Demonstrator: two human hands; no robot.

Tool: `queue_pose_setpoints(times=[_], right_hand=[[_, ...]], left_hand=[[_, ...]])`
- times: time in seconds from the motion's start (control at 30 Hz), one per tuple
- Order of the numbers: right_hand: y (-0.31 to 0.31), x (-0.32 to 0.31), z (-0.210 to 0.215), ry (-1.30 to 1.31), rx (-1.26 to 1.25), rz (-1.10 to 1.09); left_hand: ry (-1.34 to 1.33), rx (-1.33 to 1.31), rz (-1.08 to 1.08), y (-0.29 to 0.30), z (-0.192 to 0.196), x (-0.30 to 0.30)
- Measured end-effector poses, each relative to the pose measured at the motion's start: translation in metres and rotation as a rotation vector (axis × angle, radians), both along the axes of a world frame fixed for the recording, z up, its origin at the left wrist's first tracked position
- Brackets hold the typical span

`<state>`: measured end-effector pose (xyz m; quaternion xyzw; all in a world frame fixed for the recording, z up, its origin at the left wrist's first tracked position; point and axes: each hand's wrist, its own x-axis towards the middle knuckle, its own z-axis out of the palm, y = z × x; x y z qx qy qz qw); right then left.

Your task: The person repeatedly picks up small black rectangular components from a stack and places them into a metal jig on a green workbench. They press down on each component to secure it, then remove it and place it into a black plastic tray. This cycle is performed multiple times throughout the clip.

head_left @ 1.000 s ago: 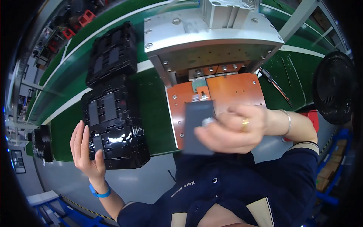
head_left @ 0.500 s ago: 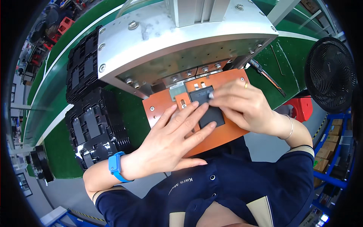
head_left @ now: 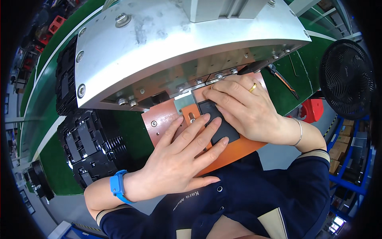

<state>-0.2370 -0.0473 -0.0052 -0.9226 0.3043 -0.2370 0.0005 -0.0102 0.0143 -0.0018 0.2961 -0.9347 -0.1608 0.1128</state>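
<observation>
A flat black rectangular pack [head_left: 229, 129] lies on an orange fixture plate [head_left: 225, 157] below the press-like metal machine [head_left: 167, 51]. Across its left edge and the slotted orange stop [head_left: 188, 111] rests my left hand [head_left: 177, 159], flat with fingers spread. My right hand [head_left: 250, 113] bends over the far end of the pack, close under the machine's front edge. Its fingers are drawn together; the thumb and whatever they pinch are hidden. Beside the pack's far left corner a pale greenish insert [head_left: 183, 104] shows on the plate.
Stacked black plastic trays [head_left: 89, 145] stand left of the fixture on the green tabletop [head_left: 137, 135]. To the right are an orange-and-black tool [head_left: 284, 81], a thin bent rod [head_left: 293, 65], a black fan [head_left: 345, 77] and a red stool [head_left: 312, 110]. The machine overhangs the plate's far side.
My right hand has moved away from me to the pack's far end; the small pale bit at its fingertips is now hidden. My left hand stays. The machine looks closer as the view shifted.
</observation>
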Motion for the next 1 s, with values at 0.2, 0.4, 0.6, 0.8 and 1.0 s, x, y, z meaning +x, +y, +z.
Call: queue_pose_setpoints(times=[0.2, 0.4, 0.6, 0.8, 1.0], right_hand=[[-0.002, -0.003, -0.002, -0.056, 0.029, 0.022], [-0.001, -0.001, -0.001, 0.010, 0.082, 0.034], [-0.002, -0.006, -0.005, -0.029, 0.072, 0.028], [0.022, -0.032, 0.016, -0.091, 0.335, 0.107], [0.029, -0.032, 0.003, -0.081, 0.265, 0.089]], left_hand=[[0.008, 0.018, 0.001, -0.001, -0.002, 0.000], [-0.004, 0.008, -0.015, -0.002, 0.000, 0.000], [-0.019, 0.003, 0.003, -0.001, 0.002, -0.001], [-0.034, 0.011, 0.001, -0.001, 0.001, 0.002], [0.076, 0.077, 0.028, -0.006, -0.003, 0.003]])
